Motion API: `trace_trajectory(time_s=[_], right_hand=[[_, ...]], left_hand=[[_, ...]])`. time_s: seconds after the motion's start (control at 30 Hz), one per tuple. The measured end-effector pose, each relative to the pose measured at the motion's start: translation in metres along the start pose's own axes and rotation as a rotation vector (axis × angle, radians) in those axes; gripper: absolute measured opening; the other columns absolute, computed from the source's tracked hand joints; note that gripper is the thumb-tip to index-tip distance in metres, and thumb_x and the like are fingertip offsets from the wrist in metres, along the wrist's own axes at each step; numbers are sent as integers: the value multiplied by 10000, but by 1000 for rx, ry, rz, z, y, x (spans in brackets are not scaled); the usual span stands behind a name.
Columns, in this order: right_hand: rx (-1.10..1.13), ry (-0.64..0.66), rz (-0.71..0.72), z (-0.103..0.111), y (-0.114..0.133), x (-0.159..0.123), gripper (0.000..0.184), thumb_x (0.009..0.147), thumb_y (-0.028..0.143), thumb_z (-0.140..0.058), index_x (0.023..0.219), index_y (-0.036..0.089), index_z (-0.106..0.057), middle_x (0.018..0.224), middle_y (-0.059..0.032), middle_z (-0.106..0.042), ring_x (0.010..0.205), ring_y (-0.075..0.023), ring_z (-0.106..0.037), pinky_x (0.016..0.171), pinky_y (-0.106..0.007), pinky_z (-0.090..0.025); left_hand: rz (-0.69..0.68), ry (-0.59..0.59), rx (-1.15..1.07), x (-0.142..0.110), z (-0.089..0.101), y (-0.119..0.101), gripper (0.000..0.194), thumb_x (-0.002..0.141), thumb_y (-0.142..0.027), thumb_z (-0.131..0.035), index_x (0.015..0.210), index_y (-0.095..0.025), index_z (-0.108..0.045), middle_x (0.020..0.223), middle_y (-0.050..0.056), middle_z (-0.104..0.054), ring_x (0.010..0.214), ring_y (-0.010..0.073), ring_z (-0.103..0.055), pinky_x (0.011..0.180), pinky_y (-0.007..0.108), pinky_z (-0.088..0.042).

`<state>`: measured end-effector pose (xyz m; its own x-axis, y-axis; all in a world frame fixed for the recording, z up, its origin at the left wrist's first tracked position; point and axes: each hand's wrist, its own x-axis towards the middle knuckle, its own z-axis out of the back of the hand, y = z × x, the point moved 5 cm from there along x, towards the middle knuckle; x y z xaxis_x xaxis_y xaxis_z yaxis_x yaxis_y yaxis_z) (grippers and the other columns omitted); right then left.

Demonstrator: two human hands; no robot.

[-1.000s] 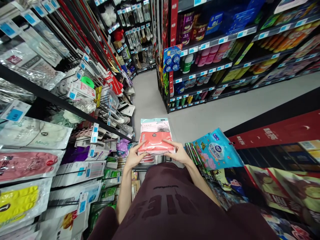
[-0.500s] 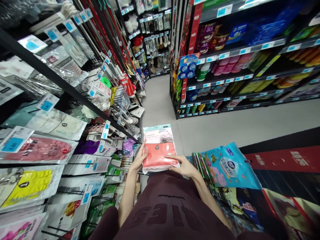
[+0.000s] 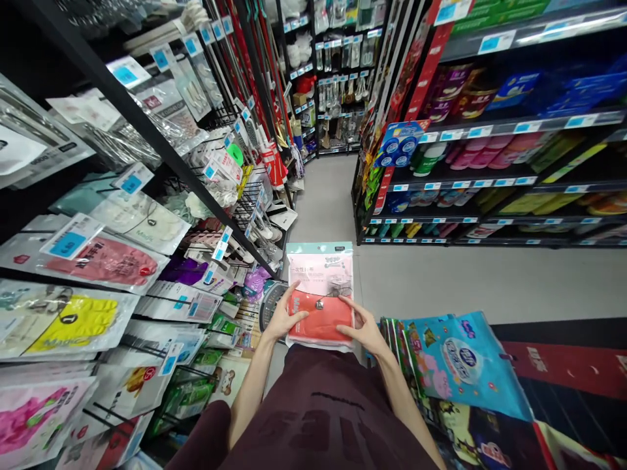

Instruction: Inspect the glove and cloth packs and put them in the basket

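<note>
A flat plastic packet (image 3: 321, 310), pink-white above and coral red below, is held up in front of my body. Its top edge is pale green with a small hang hole, and a soft folded red item shows through the lower part. My left hand (image 3: 281, 318) grips the packet's left edge, thumb lying across the front. On the opposite side, my right hand (image 3: 365, 328) holds the right edge with its thumb and a finger on the front. The fingers behind the packet are hidden.
Hanging packets of gloves (image 3: 76, 320) and other packaged goods fill the rack on my left. A shelf unit (image 3: 490, 186) with bottles and jars stands ahead on the right. Blue bags (image 3: 463, 365) hang close by my right arm. Grey floor (image 3: 323, 196) runs between the racks.
The view has turned slightly left, so the shelves sit further right. The packet now faces me more fully, and my right hand has shifted up along its right edge.
</note>
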<state>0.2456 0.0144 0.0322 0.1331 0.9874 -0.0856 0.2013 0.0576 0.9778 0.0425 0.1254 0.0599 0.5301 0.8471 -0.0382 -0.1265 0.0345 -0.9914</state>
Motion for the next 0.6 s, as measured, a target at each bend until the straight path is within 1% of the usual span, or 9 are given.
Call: trace_trajectory(time_s=[0.1,0.2,0.3,0.37,0.4,0.43,0.5,0.53,0.6], right_hand=[[-106,-51,31,0,2,5,725,627,346,-852,1291,251,-577,1368,-91,-554,1300,-307,-465,1115,-456,-357],[-153,-84,38,-1,-1,8,693,631,347,-846,1269,231,-601,1329,-101,-588,1275,-318,-492,1109,-478,-359],[-135,-128,3,1,-10,9,680,627,342,-848,1252,208,-615,1299,-117,-610,1234,-327,-532,1087,-495,-385],[-124,-156,-13,2,-16,9,660,611,333,-859,1217,192,-641,1266,-126,-631,1210,-334,-552,1074,-503,-399],[-116,-169,-18,2,-17,9,650,602,329,-863,1200,187,-652,1252,-128,-640,1200,-337,-560,1069,-506,-405],[-103,-181,-22,3,-19,9,645,596,325,-867,1189,185,-658,1245,-128,-644,1193,-339,-565,1065,-509,-409],[-70,-208,-25,4,-20,9,655,589,315,-871,1193,185,-655,1257,-126,-637,1201,-340,-560,1064,-508,-412],[-52,-221,-25,4,-20,8,668,586,310,-872,1203,186,-648,1270,-126,-627,1209,-339,-554,1063,-505,-415],[-28,-233,-22,5,-19,9,697,587,299,-871,1232,188,-628,1303,-127,-603,1223,-335,-543,1058,-497,-424]], left_hand=[[22,44,29,-7,-5,2,842,714,-364,-772,1439,-223,-369,1460,117,-433,1309,297,-448,1125,443,-323],[19,51,100,-14,-7,1,826,746,-367,-742,1451,-227,-335,1452,109,-440,1301,282,-456,1118,440,-338],[-23,10,273,-17,-8,-13,758,763,-312,-723,1428,-234,-366,1461,102,-420,1329,270,-419,1129,436,-326],[-93,-107,427,-19,-5,-37,654,779,-265,-704,1376,-236,-438,1472,102,-397,1360,270,-373,1137,447,-314],[-149,-195,495,-22,-2,-55,584,796,-247,-686,1341,-239,-477,1473,100,-391,1368,269,-359,1136,458,-312],[-215,-285,542,-26,1,-76,507,824,-236,-657,1308,-246,-508,1462,93,-405,1364,262,-365,1130,467,-322],[-390,-449,568,-43,10,-124,373,849,-238,-638,1214,-266,-569,1342,69,-527,1295,250,-454,1098,492,-366],[-486,-529,553,-56,16,-147,358,837,-253,-661,1184,-282,-580,1267,52,-577,1267,257,-481,1082,515,-381],[-658,-667,497,-89,30,-185,531,759,-347,-749,1240,-341,-524,1195,29,-597,1243,286,-498,1048,563,-409]])
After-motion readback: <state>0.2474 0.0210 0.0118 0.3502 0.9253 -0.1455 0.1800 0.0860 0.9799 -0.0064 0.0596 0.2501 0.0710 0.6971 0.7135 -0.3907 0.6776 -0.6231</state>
